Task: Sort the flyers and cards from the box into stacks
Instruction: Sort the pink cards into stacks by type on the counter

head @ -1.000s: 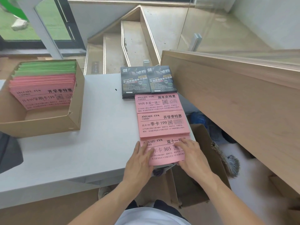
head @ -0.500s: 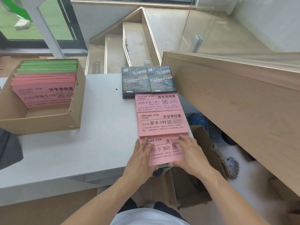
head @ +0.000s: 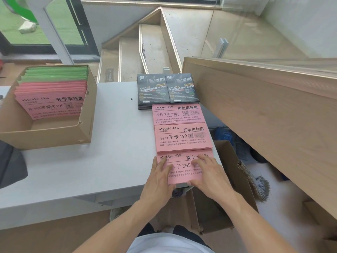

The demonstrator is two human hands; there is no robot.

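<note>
A cardboard box point(head: 83, 128) at the table's left holds upright pink flyers point(head: 52, 103) in front and green ones point(head: 58, 73) behind. Along the table's right edge lie three pink flyer stacks in a row, with two black card stacks point(head: 167, 88) beyond them. My left hand point(head: 160, 178) and my right hand point(head: 209, 176) rest flat, fingers straight, on the nearest pink stack point(head: 184, 168), one on each side. The middle pink stack point(head: 182, 136) and the far pink stack point(head: 178, 114) lie untouched.
The grey table point(head: 91, 170) ends just past the stacks on the right. An open cardboard box point(head: 228, 189) and a broom point(head: 259, 185) stand on the floor below. A wooden handrail point(head: 264, 99) runs along the right, and stairs descend behind the table.
Both hands stay on the nearest pink stack with only small shifts; the fingers have slid slightly further up it.
</note>
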